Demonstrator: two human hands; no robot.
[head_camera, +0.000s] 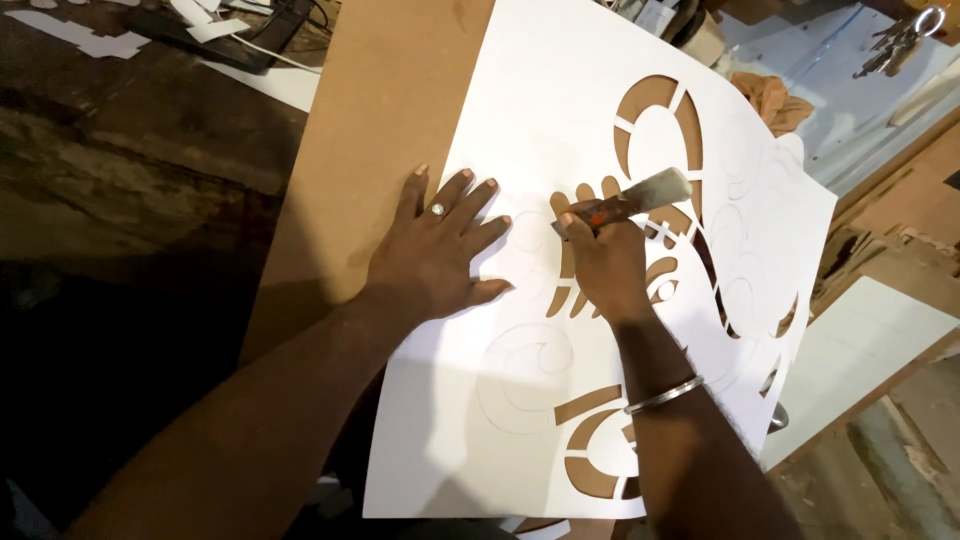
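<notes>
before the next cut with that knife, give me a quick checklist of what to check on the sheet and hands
1. Left hand flat on the white sheet, fingers spread: ok.
2. Left fingertips apart from the knife tip: ok, a gap shows, though a small one.
3. Right hand closed firmly round the knife handle: ok.
4. Blade tip on a drawn line: cannot tell, the right hand hides it.
5. Sheet backed by the brown board under the cutting spot: ok, brown shows through the cut-outs.
6. Sheet lying flat all over: not ok, the far right edge curls past the board.
</notes>
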